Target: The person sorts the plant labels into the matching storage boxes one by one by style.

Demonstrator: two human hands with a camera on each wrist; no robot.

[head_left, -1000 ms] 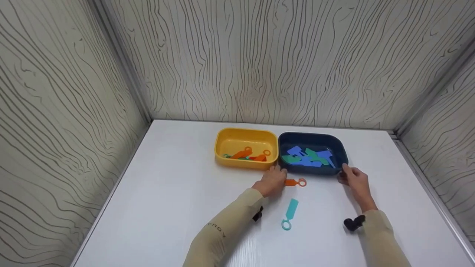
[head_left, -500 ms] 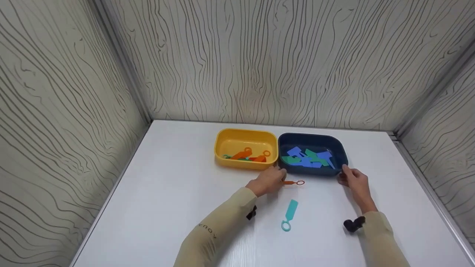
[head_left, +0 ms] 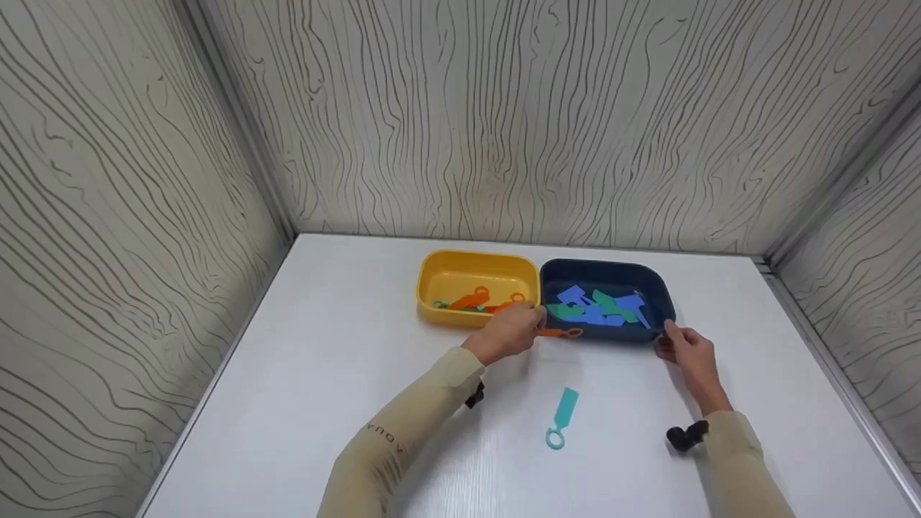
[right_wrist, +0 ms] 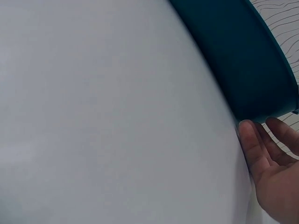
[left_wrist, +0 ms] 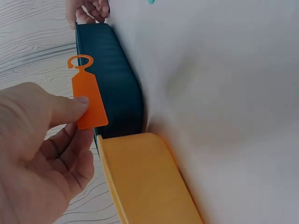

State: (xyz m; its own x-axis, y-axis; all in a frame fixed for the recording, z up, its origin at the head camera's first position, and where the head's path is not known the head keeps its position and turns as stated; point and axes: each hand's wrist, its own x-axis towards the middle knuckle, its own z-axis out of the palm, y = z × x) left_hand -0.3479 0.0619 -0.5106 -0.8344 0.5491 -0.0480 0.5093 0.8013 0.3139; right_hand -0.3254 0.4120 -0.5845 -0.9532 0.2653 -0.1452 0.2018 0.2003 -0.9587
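Thumb and fingers of my left hand [head_left: 507, 331] pinch a flat orange plastic tag [left_wrist: 88, 100] by its broad end. Its hooked ring points away from the hand, to the right in the head view. The tag is held up at the front, where the yellow bin [head_left: 446, 315] meets the dark blue bin [head_left: 604, 332]. My right hand [head_left: 692, 356] touches the outside of the dark blue bin's front right corner with its fingertips. A turquoise tag [head_left: 565, 410] lies on the table in front of the bins, ring toward me.
Inside the yellow bin are orange tags [head_left: 471, 297] and some green. Blue and green pieces [head_left: 611, 306] lie in the dark blue bin. Both bins stand side by side on the white table [head_left: 345, 324], before a wood-patterned back wall [head_left: 489, 129].
My left hand has picked the orange tag up off the table and moved it up and left toward the yellow bin's front corner. The right hand has stayed at the dark blue bin.
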